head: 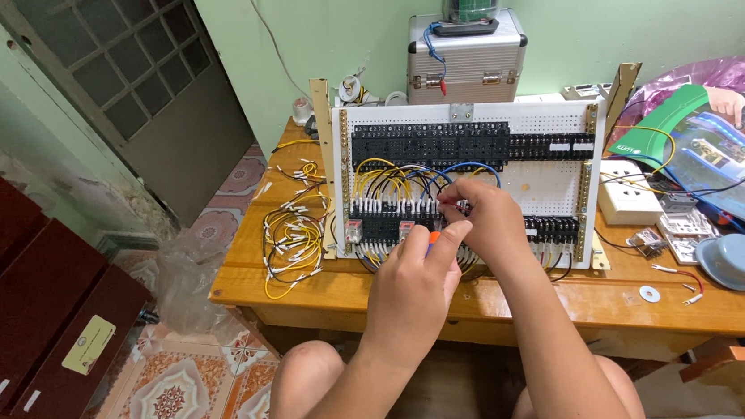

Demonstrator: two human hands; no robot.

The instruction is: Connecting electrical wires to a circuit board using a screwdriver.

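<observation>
**Hands working at the white wiring panel**

Left hand [412, 273] gripping an orange-handled tool [432, 238], right hand [481, 218] pinching a thin wire end [451, 200] against the row of black terminal blocks [392, 226]. Leaning upright mid-tabletop: white perforated wiring panel [550, 180]. Lying near the wooden tabletop's [524, 299] left edge: loose yellow wires [290, 239]. Standing behind at the back edge: silver metal case [465, 57].

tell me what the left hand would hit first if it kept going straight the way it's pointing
Most likely the row of black terminal blocks on the white panel; the left hand points up at it with an orange tool, though depth is unclear.
</observation>
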